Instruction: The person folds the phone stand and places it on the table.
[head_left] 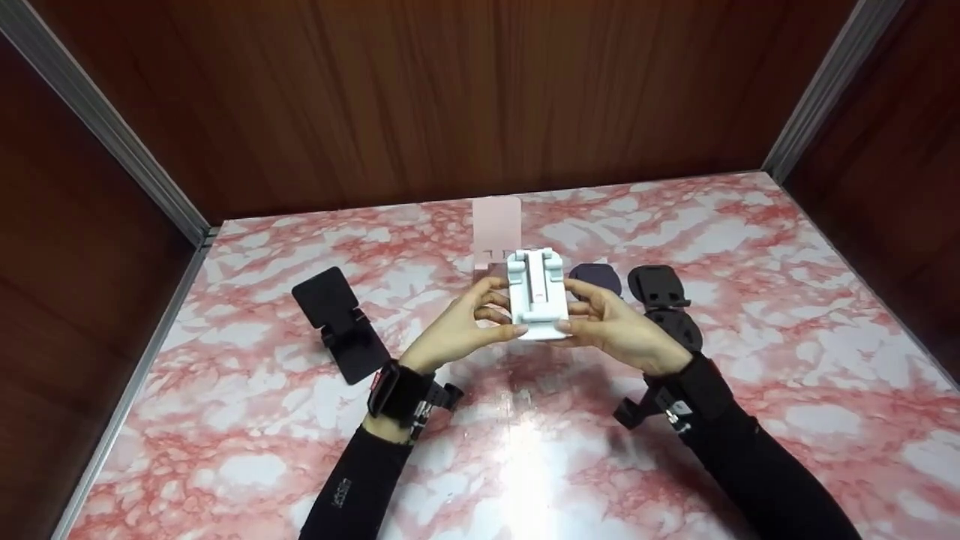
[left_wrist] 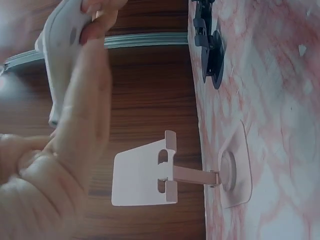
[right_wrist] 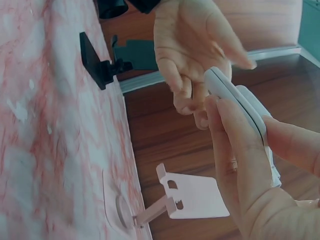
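Note:
A white folding phone stand (head_left: 538, 304), folded flat, is held above the table in front of me. My right hand (head_left: 622, 330) pinches it between thumb and fingers at its right side; the right wrist view shows the thumb on one face and fingers on the other. At the stand's left side is my left hand (head_left: 469, 319), thumb near the lower corner. From the right wrist view, the left hand (right_wrist: 195, 60) has loosely bent fingers and its thumb seems apart from the stand (right_wrist: 240, 105). The left wrist view shows the stand (left_wrist: 60, 55) partly covered by a finger.
A pink phone stand (head_left: 496, 221) stands upright behind my hands. To the left is a black stand (head_left: 341, 322). Beyond my right hand are a dark purple stand (head_left: 598, 277), partly hidden, and another black stand (head_left: 656, 285). Wooden panels (head_left: 480, 97) border the marbled table (head_left: 247, 472).

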